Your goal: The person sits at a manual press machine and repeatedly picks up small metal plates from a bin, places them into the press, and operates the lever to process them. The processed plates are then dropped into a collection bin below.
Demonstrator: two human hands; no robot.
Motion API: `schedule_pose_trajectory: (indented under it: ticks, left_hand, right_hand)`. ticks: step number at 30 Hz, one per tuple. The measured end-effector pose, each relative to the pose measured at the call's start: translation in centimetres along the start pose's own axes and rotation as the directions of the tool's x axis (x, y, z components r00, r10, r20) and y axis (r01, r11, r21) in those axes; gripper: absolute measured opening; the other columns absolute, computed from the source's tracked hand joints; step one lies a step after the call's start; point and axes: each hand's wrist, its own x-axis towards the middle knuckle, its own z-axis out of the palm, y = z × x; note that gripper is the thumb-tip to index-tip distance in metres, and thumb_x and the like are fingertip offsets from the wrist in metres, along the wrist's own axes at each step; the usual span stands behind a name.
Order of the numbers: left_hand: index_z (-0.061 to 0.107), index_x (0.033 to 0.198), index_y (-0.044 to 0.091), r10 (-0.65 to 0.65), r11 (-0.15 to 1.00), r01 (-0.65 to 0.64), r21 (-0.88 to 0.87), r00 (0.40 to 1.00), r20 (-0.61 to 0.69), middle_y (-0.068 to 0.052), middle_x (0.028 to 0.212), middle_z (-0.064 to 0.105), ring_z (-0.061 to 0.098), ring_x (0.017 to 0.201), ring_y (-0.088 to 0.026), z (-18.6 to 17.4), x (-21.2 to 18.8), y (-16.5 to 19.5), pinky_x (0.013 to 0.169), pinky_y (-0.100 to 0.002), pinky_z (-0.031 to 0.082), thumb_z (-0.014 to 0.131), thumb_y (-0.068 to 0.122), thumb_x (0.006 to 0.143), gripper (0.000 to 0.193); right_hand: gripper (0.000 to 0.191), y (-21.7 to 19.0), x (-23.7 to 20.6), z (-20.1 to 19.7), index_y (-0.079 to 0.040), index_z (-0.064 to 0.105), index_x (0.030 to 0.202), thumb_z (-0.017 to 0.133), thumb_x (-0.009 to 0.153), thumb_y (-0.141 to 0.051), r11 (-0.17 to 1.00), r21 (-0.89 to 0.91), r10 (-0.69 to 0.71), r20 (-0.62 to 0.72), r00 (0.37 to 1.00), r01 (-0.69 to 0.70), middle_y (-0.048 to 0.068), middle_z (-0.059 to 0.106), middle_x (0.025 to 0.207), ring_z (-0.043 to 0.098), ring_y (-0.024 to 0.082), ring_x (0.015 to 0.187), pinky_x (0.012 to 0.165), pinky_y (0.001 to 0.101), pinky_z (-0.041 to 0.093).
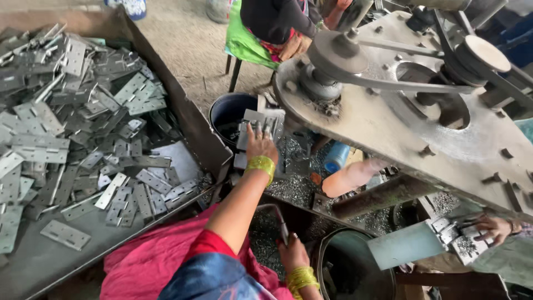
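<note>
Currently my left hand (pixel 260 145) flat on small stack of grey metal hinge plates (pixel 256 129), steadying them; my right hand (pixel 292 253) gripping bent grey metal lever (pixel 276 218), ready.

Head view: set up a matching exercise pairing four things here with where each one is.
Things:
1. left hand
2. right hand
3. pile of metal hinge plates
4. dark bucket

Places:
A. in the big tray on the left
B. on a bent metal rod
C. on a stack of hinge plates
D. on the floor beside the tray's corner

Pairs: 1-C, 2-B, 3-A, 4-D
</note>
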Motion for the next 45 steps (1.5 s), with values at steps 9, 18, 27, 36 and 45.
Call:
schedule_pose_trajectory:
  ticks: [9,18,27,36,45]
  left_hand:
    - [0.059,0.135,0.007,0.271,0.947,-0.321,-0.011,0.817,-0.509,-0.015,0.153,0.053,0.039,0.149,-0.031,3.9,-10.1,-2.3,0.124,-0.057,0.017,0.059,0.028,0.096,0.044]
    - [0.072,0.124,0.006,0.225,0.971,-0.227,0.077,0.747,-0.626,-0.013,0.124,0.072,0.06,0.123,-0.026,-0.2,-2.5,4.1,0.111,-0.045,0.036,0.063,0.016,0.093,0.033]
    - [0.079,0.096,0.009,0.16,0.981,-0.177,-0.077,0.969,-0.188,-0.019,0.156,0.045,0.04,0.142,-0.032,1.5,-7.5,2.5,0.117,-0.051,0.02,0.056,0.03,0.098,0.031]
    - [0.073,0.121,0.011,0.016,0.999,-0.015,-0.041,1.0,0.023,-0.019,0.161,0.035,0.021,0.153,-0.036,1.3,-5.8,0.8,0.121,-0.062,-0.004,0.055,0.025,0.096,0.034]
    - [0.076,0.119,0.008,0.046,0.992,-0.056,0.116,0.995,0.088,-0.021,0.16,0.042,0.022,0.156,-0.035,1.3,-5.1,1.7,0.124,-0.057,-0.01,0.05,0.023,0.104,0.034]
  right_hand:
    - [0.028,-9.5,-4.2,-13.3,-0.008,0.072,0.11,0.066,0.094,-0.03,0.878,0.1,-0.309,-0.63,0.713,0.468,0.016,0.076,0.095,0.073,0.036,0.087,0.077,0.0455,0.054]
    - [0.025,-11.6,-4.6,-14.9,-0.009,0.075,0.108,0.068,0.093,-0.027,0.88,0.137,-0.256,-0.67,0.696,0.455,0.016,0.075,0.086,0.074,0.033,0.08,0.072,0.0428,0.054]
    - [0.023,-10.4,-4.5,-14.0,-0.011,0.075,0.103,0.067,0.092,-0.03,0.913,0.188,-0.195,-0.578,0.793,0.362,0.015,0.076,0.087,0.074,0.032,0.08,0.073,0.0431,0.055]
    - [0.028,-10.8,-4.1,-14.5,-0.016,0.075,0.106,0.066,0.086,-0.033,0.934,0.066,-0.305,-0.371,0.877,0.352,0.014,0.076,0.094,0.073,0.035,0.089,0.077,0.0474,0.056]
    - [0.052,-0.8,0.1,-2.5,-0.011,0.054,0.133,0.064,0.088,-0.036,0.959,0.002,-0.278,-0.191,0.941,0.283,0.025,0.072,0.099,0.068,0.045,0.094,0.079,0.0533,0.054]
